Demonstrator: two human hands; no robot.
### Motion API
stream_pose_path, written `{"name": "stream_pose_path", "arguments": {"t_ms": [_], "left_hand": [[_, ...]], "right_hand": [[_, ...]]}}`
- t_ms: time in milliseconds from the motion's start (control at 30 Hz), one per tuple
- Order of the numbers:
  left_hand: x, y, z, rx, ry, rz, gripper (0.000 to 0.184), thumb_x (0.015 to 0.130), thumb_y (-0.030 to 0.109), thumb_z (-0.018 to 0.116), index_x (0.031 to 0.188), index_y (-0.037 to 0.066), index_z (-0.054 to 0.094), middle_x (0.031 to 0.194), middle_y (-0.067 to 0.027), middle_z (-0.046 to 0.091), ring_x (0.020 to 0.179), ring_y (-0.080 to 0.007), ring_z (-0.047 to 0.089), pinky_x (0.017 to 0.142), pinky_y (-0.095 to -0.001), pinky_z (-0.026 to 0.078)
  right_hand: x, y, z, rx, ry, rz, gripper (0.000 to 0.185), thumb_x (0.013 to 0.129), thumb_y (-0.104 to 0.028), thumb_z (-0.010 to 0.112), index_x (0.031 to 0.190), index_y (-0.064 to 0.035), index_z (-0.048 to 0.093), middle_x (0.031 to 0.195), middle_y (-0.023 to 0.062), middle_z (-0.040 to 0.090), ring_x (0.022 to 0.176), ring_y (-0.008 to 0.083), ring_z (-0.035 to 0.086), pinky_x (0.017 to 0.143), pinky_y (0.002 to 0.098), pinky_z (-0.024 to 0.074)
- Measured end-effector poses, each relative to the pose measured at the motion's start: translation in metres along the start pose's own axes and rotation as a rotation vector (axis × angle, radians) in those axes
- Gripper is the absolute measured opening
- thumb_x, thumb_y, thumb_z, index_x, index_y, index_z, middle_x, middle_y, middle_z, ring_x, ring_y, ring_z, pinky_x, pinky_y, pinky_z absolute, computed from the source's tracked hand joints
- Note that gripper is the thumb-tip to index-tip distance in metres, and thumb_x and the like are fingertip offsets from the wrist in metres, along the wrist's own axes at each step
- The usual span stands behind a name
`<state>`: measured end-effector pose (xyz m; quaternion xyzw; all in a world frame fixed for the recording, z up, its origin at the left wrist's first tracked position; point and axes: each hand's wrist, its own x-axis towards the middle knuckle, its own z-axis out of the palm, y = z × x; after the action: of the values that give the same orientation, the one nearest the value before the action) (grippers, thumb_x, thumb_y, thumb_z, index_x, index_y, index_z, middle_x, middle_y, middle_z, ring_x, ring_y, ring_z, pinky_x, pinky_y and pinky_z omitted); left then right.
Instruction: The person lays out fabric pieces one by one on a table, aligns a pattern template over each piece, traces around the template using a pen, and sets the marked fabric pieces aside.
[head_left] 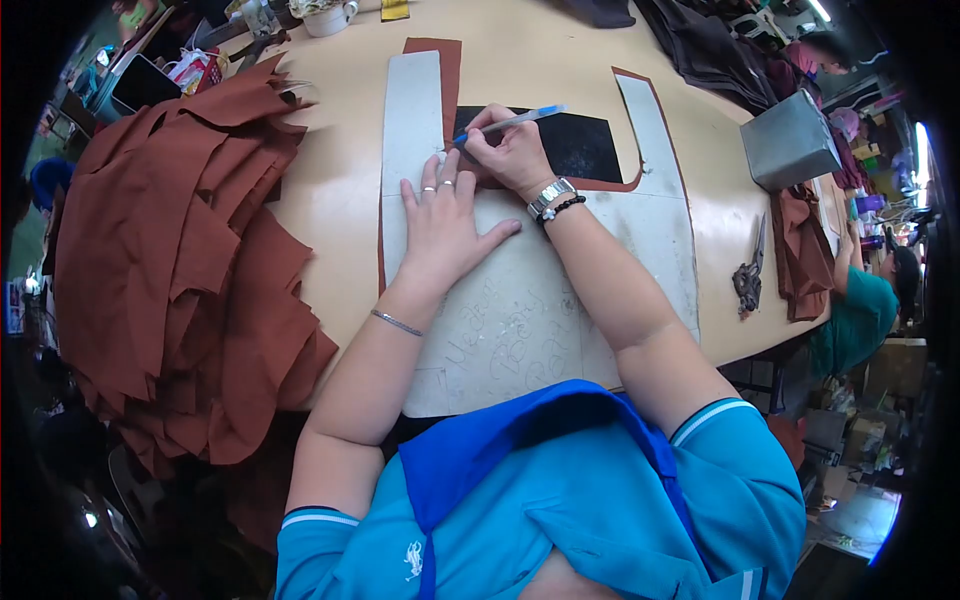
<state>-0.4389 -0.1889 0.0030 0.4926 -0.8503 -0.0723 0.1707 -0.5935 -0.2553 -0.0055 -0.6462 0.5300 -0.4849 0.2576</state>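
Observation:
A pale grey pattern board [520,300] with handwriting on it lies over brown fabric [450,75], whose edges show around it. My left hand [440,215] rests on the board with its fingers spread, pressing near the inner corner of the left strip. A blue-and-white pen [515,121] is gripped in my right hand [508,150], its tip at the board's edge close to my left fingertips. Beneath the right hand, in the board's cut-out, a black sheet [585,145] lies on the table.
A big pile of brown cut fabric [180,250] covers the table's left side. Scissors [748,275], a grey metal box [790,140] and folded brown cloth [803,250] are at the right. Dark cloth [700,50] lies behind. A person in green [860,310] is at the right.

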Motion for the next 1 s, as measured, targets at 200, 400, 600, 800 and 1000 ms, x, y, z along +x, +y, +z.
{"name": "stream_pose_path", "arguments": {"t_ms": [200,400,600,800,1000], "left_hand": [[-0.002,0.002,-0.005,-0.032,-0.022,-0.011,0.079,0.077,0.061,0.069,0.128,0.004,0.048,0.15,-0.018,0.034,0.142,-0.0363,0.024,0.105,-0.0704,0.022],[0.002,-0.02,0.002,-0.347,0.09,0.049,0.072,0.078,0.051,0.072,0.13,0.006,0.048,0.149,-0.0219,0.033,0.14,-0.0382,0.029,0.109,-0.0615,0.025],[-0.036,-0.025,-0.048,-0.114,-0.055,-0.202,0.077,0.083,0.045,0.069,0.143,0.008,0.037,0.15,-0.024,0.031,0.14,-0.038,0.03,0.11,-0.0582,0.027],[-0.083,-0.023,-0.04,0.007,-0.094,-0.192,0.076,0.089,0.047,0.06,0.149,0.01,0.03,0.154,-0.0187,0.028,0.144,-0.0345,0.024,0.109,-0.0674,0.017],[-0.086,-0.02,-0.032,0.117,-0.098,-0.237,0.081,0.093,0.055,0.048,0.153,0.011,0.018,0.157,-0.0146,0.024,0.146,-0.0317,0.021,0.107,-0.0741,0.006]], "right_hand": [[0.0,0.004,-0.004,0.159,0.084,0.032,0.017,0.08,-0.018,0.068,0.081,-0.0017,0.065,0.069,0.0079,0.067,0.063,0.0103,0.061,0.059,0.0271,0.0504],[-0.083,-0.026,-0.116,0.019,0.148,0.212,0.026,0.099,-0.025,0.053,0.103,-0.001,0.062,0.089,0.0074,0.07,0.087,0.0156,0.067,0.076,0.0293,0.0517],[-0.208,-0.043,-0.235,-0.601,0.242,0.478,0.022,0.097,-0.023,0.058,0.1,-0.0011,0.06,0.079,0.009,0.065,0.076,0.0197,0.062,0.076,0.0299,0.0487],[-0.244,-0.019,-0.245,-0.412,0.302,0.498,0.028,0.088,-0.021,0.071,0.107,-0.003,0.061,0.088,0.0057,0.062,0.082,0.0144,0.058,0.075,0.0277,0.0481],[-0.218,-0.029,-0.273,0.431,0.374,0.744,0.051,0.086,-0.017,0.075,0.124,0.0058,0.052,0.11,0.01,0.063,0.1,0.0129,0.059,0.085,0.0241,0.0467]]}}
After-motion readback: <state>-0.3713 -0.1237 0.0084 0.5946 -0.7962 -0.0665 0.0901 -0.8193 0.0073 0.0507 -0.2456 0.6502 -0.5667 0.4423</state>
